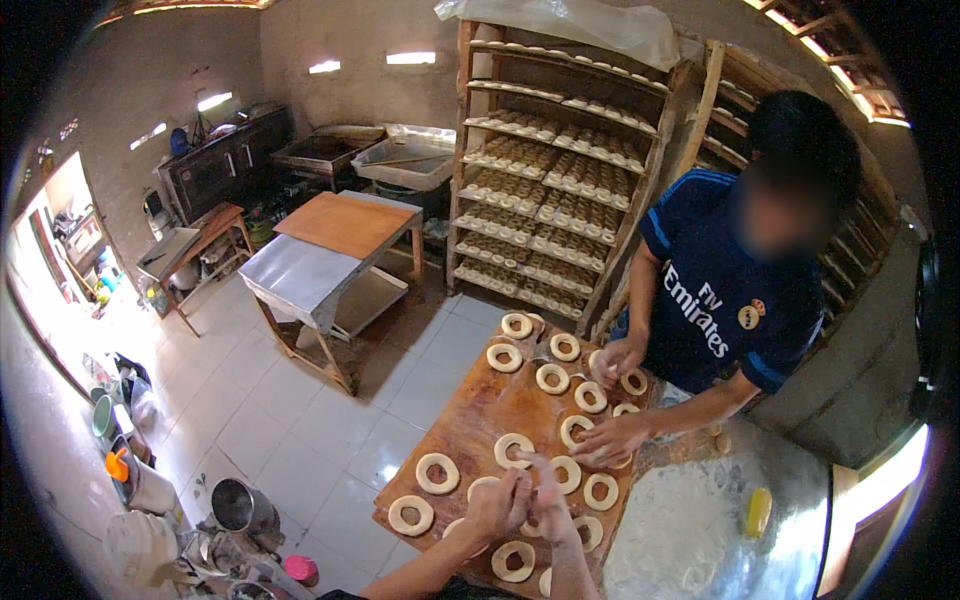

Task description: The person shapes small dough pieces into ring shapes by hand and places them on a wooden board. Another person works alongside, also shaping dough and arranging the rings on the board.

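My left hand (498,508) is curled closed above the wooden board (450,420); what it holds, if anything, is hidden. My right hand (545,498) is raised right beside it, its blurred fingers pointing up toward a pale dough ring (514,438). Several more rings lie spread over the board, among them one (437,460) left of my hands and another (512,548) below them. A co-worker in a dark blue shirt (720,300) stands across the board, one hand (620,360) at its far right edge and the other (610,440) over the rings near mine.
A floury metal surface (680,530) with a yellow object (757,512) adjoins the board at right. Behind stand racks (550,232) of shaped dough, a table (290,280) with metal and wooden top, and basins (395,165). Pots and buckets (245,507) sit at lower left beside a bright doorway.
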`<state>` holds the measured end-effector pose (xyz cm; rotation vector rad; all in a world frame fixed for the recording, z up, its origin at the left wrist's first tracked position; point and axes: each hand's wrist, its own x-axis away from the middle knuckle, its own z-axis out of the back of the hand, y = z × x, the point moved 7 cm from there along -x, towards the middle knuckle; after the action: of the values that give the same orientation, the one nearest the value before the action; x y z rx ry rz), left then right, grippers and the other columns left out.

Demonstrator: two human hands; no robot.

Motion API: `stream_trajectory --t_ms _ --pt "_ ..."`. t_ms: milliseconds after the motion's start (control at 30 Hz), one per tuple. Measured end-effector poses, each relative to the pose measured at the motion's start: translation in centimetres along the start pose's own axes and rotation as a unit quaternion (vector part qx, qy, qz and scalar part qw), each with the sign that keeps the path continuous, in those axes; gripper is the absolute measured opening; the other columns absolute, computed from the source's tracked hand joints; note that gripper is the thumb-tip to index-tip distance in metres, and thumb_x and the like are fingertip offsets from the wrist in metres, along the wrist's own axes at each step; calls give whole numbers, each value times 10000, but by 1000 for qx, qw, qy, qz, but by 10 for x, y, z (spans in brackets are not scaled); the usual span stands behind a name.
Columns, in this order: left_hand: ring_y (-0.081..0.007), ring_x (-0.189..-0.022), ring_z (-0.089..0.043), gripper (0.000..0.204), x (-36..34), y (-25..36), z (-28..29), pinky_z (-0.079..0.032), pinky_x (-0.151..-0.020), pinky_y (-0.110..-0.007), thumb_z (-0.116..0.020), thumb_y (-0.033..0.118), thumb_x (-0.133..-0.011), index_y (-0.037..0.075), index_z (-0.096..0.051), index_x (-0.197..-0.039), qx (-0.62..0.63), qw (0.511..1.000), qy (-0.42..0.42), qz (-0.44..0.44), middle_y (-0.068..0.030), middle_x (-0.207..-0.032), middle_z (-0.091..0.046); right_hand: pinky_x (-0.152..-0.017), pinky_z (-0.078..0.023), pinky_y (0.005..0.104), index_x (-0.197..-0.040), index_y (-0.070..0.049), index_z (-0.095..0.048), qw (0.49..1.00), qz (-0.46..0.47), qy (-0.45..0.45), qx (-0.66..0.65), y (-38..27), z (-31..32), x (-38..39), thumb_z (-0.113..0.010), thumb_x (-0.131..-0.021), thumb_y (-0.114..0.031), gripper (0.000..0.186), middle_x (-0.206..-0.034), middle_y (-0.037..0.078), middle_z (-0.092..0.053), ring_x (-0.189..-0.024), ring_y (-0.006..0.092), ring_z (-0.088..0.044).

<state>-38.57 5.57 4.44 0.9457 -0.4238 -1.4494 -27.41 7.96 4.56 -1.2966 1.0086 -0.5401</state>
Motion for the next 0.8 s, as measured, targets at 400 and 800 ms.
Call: stream_trajectory --t_ms 400,800 --pt "-410 -592 -658 264 -36 -30 18 -507 -523 -515 -437 338 -1052 111 -513 -1165 19 999 1 -45 -174 -657 -655 -888 -481 321 -1272 -100 -487 958 -197 161 -129 43 -2 -43 -558 -920 -193 370 -1166 50 -533 -1014 161 -560" --pt "-467 -658 -654 356 -68 -69 27 -514 -608 -583 -398 388 -1052 92 -476 -1233 38 999 9 34 -243 -735 -671 -880 -456 295 -1405 -154 -465 954 -100 22 -283 81 -12 -72 -449 -1011 -576 577 -1216 97 -582 -1001 132 -555"
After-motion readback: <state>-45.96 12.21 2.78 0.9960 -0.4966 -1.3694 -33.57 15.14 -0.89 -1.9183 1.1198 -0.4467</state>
